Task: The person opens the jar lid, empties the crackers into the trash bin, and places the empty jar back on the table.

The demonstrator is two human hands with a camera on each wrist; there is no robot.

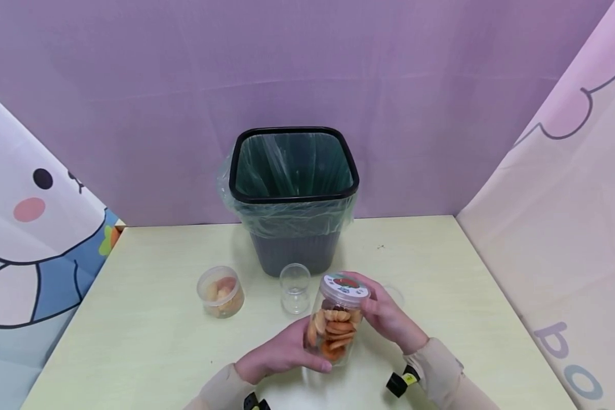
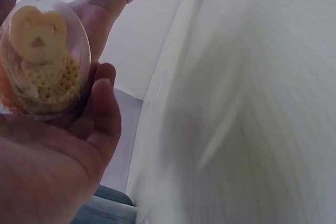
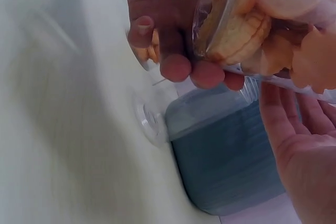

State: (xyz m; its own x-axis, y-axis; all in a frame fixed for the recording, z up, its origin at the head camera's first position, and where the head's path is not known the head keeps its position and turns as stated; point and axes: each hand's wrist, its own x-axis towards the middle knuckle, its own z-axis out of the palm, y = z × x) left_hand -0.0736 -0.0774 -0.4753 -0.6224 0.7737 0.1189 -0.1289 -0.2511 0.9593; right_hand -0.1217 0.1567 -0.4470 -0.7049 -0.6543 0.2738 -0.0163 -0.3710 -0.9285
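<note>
The grip of the left hand (image 1: 279,354) is wrapped round the lower body of a clear biscuit jar (image 1: 335,327), fingers curled beneath its base and thumb along the side, so that the weight is carried from below; in the left wrist view the jar's base (image 2: 42,56) is seen cupped against the palm. The jar is held just above the surface (image 1: 148,341), tilted slightly toward the person, in front of the bin. The grip of the right hand (image 1: 386,313) is closed over the printed lid (image 1: 344,286), fingers bent round its rim, apparently so that the lid can be turned while the body is steadied.

Further left on the surface a small tub of biscuits (image 1: 220,291) is stood apart. Just left of the jar an empty clear cup (image 1: 294,287) is stood upright. Behind both, a black bin (image 1: 293,196) lined with a thin plastic bag is set against the purple backdrop, its mouth open.
</note>
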